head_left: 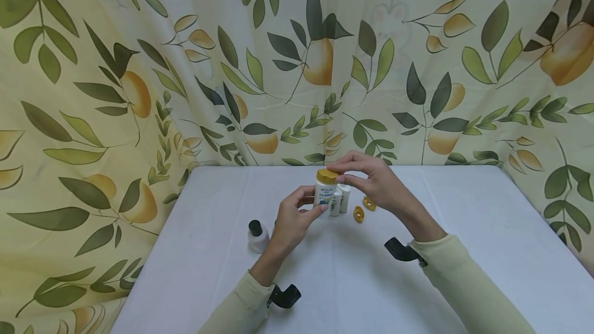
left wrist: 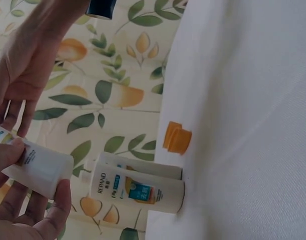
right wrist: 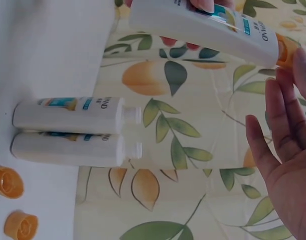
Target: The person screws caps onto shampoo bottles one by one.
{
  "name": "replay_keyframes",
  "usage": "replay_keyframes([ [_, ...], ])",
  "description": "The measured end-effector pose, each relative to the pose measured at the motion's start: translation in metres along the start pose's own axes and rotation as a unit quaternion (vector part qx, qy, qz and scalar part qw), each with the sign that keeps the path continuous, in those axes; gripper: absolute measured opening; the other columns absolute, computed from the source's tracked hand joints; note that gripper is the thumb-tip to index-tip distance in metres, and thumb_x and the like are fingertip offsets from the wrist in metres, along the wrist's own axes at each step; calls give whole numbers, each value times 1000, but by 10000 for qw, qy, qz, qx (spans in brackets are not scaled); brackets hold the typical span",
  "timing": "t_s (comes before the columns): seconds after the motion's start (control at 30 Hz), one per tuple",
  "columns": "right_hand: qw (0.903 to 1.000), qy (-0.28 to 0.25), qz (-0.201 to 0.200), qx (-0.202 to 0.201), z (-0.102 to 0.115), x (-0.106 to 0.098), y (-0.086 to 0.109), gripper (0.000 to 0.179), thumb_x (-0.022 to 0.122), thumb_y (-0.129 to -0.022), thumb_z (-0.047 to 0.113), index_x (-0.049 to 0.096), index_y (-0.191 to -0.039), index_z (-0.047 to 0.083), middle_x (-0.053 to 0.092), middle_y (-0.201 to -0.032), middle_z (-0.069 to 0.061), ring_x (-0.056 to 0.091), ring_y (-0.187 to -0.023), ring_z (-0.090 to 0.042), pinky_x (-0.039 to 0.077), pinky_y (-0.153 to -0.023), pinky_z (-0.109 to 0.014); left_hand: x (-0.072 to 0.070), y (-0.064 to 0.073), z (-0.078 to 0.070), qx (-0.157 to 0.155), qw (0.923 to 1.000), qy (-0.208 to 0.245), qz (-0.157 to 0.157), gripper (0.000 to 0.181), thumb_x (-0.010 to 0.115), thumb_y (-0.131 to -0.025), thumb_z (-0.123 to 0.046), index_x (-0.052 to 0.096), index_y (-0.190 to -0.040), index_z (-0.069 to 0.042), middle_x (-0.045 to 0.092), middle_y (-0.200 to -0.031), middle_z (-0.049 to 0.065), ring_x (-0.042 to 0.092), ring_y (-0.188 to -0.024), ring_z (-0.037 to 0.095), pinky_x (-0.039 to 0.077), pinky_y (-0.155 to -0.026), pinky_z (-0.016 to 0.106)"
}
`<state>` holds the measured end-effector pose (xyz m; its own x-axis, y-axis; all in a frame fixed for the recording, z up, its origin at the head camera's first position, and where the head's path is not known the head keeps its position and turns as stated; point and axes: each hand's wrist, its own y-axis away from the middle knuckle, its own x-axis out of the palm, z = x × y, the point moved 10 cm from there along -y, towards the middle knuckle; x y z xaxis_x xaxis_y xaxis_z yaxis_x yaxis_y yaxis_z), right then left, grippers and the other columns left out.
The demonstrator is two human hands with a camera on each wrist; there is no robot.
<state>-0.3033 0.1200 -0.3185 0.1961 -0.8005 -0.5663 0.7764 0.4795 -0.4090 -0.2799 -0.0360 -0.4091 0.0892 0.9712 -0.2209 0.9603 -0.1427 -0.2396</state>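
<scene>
My left hand [head_left: 293, 216] grips a white shampoo bottle [head_left: 324, 194] by its body, raised above the table. On its top sits an orange cap [right wrist: 287, 50], which my right hand [head_left: 368, 177] pinches between thumb and fingers. In the right wrist view the other fingers of that hand stand spread away from the cap. Two more white bottles [right wrist: 67, 115] of the same kind stand uncapped behind the held one, their bare necks showing. Two loose orange caps [head_left: 359, 214] lie on the table to their right.
A whitish bottle with a black cap [head_left: 258, 236] stands left of my left forearm; another dark top beside it is mostly hidden. The table [head_left: 209, 195] wears a white cloth. A leaf-and-fruit patterned curtain [head_left: 297, 66] hangs behind it.
</scene>
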Motion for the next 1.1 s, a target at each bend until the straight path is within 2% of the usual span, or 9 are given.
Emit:
replay_keyframes([
  [0.17, 9997, -198, -91, 128, -2, 0, 0, 29, 76, -90, 12, 75, -119, 15, 69, -114, 0, 60, -112, -16, 51, -102, -43, 0, 1, -1, 69, 9999, 61, 62, 38, 78, -91, -14, 65, -126, -17, 66, -125, -4, 64, -114, 16, 59, -87, 28],
  [0.33, 9987, -370, 24, 355, -6, 6, -1, 36, 77, -91, 15, 71, -127, 13, 70, -125, -3, 63, -119, -22, 47, -108, -55, 2, 1, -4, 161, 9997, 144, 69, 36, 77, -91, -13, 65, -125, -16, 67, -125, -2, 65, -113, 16, 59, -86, 27],
  [0.47, 9982, -413, 54, 426, -6, 10, -2, 42, 78, -90, 17, 69, -131, 12, 69, -131, -5, 61, -125, -25, 46, -108, -56, 2, 2, -3, 160, 9997, 161, 43, 36, 78, -91, -13, 65, -125, -17, 67, -124, -3, 65, -113, 16, 59, -86, 27],
  [0.67, 9976, -500, -73, 476, -6, 12, -2, 46, 82, -87, 16, 69, -130, 10, 68, -130, -7, 62, -122, -28, 45, -109, -58, 3, 3, -4, 193, 9996, 217, 23, 36, 78, -91, -14, 65, -125, -18, 67, -124, -3, 65, -113, 16, 59, -86, 27],
  [1.1, 9977, -375, -279, 499, -12, 11, 1, 39, 81, -87, 17, 72, -125, 14, 70, -121, -2, 65, -110, -21, 45, -110, -55, 2, 3, 0, 123, 9997, 215, 11, 36, 78, -91, -15, 66, -124, -19, 67, -122, -4, 65, -111, 15, 59, -87, 28],
])
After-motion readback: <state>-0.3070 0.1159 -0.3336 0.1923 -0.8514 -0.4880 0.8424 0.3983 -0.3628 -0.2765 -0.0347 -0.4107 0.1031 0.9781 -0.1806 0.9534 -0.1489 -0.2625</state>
